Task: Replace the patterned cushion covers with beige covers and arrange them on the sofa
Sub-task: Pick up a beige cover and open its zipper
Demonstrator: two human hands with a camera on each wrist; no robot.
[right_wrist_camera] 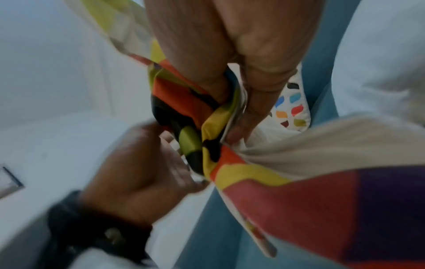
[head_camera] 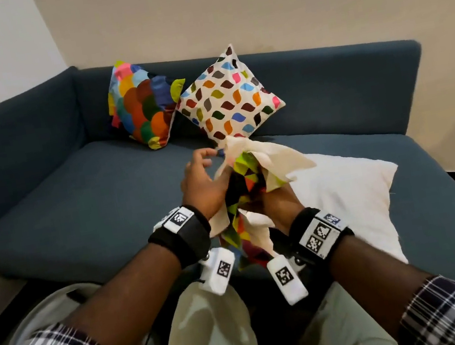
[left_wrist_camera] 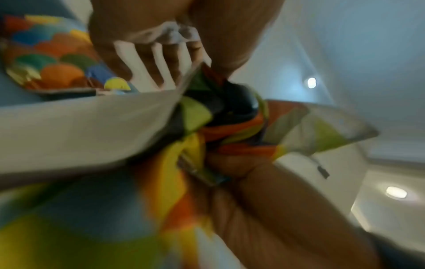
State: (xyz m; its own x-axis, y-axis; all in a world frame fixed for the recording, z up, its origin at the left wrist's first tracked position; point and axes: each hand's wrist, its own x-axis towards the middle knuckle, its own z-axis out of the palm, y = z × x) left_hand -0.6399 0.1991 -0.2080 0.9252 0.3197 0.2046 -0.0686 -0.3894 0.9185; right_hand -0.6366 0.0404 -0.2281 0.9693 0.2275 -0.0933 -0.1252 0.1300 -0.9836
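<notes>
A crumpled triangle-patterned cover (head_camera: 246,175), partly inside out with its cream lining showing, hangs between both hands over my lap. My left hand (head_camera: 211,157) pinches its upper cream edge with curled fingers (left_wrist_camera: 161,60). My right hand (head_camera: 270,204) grips the bunched middle from below; its fingers (right_wrist_camera: 241,91) wrap the cover (right_wrist_camera: 207,145). A bare white cushion insert (head_camera: 345,197) lies on the blue sofa (head_camera: 76,212) just right of my hands. Two covered cushions lean on the backrest: a scale-patterned one (head_camera: 142,105) and a leaf-patterned one (head_camera: 228,96).
The sofa seat stretches bare to the left of my hands. My knees in pale trousers (head_camera: 204,327) are in front of the seat edge. A beige wall (head_camera: 252,2) rises behind the backrest. No beige cover is in view.
</notes>
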